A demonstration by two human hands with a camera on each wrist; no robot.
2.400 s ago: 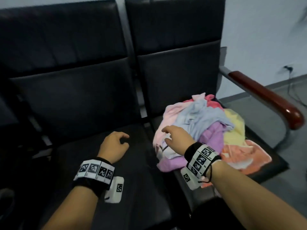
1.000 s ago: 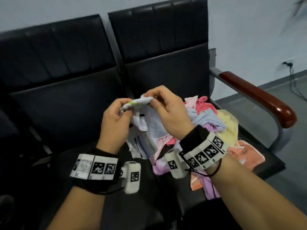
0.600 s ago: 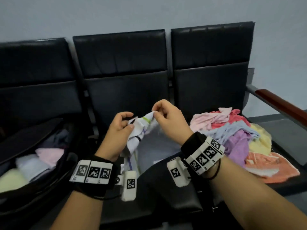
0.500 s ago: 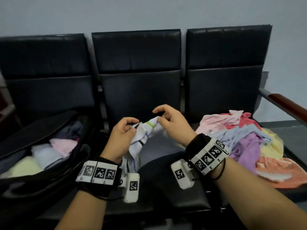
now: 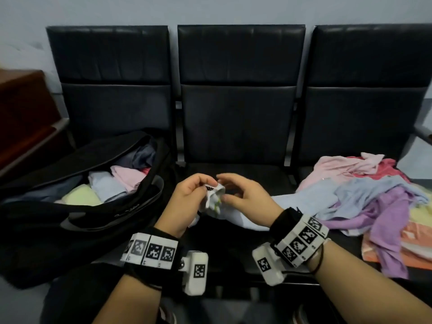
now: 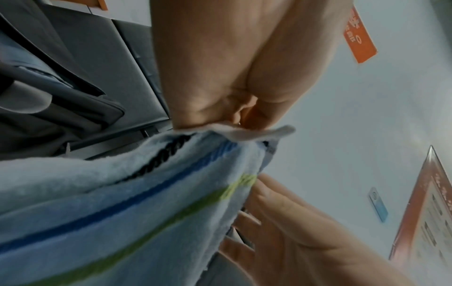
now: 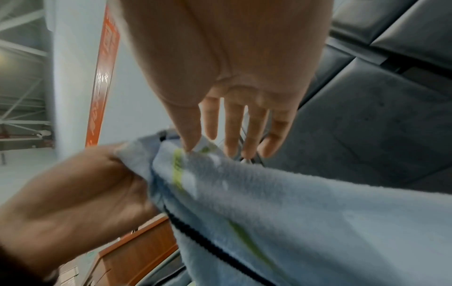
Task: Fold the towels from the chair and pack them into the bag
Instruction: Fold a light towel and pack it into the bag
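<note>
A light-blue towel [image 5: 215, 199] with black, blue and green stripes hangs over the middle seat, its lower part lying on the cushion. My left hand [image 5: 201, 186] pinches its top edge between thumb and fingers [image 6: 234, 120]. My right hand [image 5: 228, 189] is just right of it with its fingers [image 7: 234, 131] straight and spread, only the thumb tip touching the cloth [image 7: 293, 212]. The black bag [image 5: 70, 230] lies open on the left seat with folded towels inside. A loose pile of pink, blue, purple, yellow and orange towels [image 5: 364, 202] covers the right seat.
A row of black padded seats [image 5: 238, 118] stands against a pale wall. A brown wooden cabinet [image 5: 23, 108] is at the far left. A metal armrest end [image 5: 423, 134] shows at the right edge.
My right hand has let go of the striped towel and opened, while the left still pinches it. Both hands have come down towards the middle seat. The view has swung left, showing the bag.
</note>
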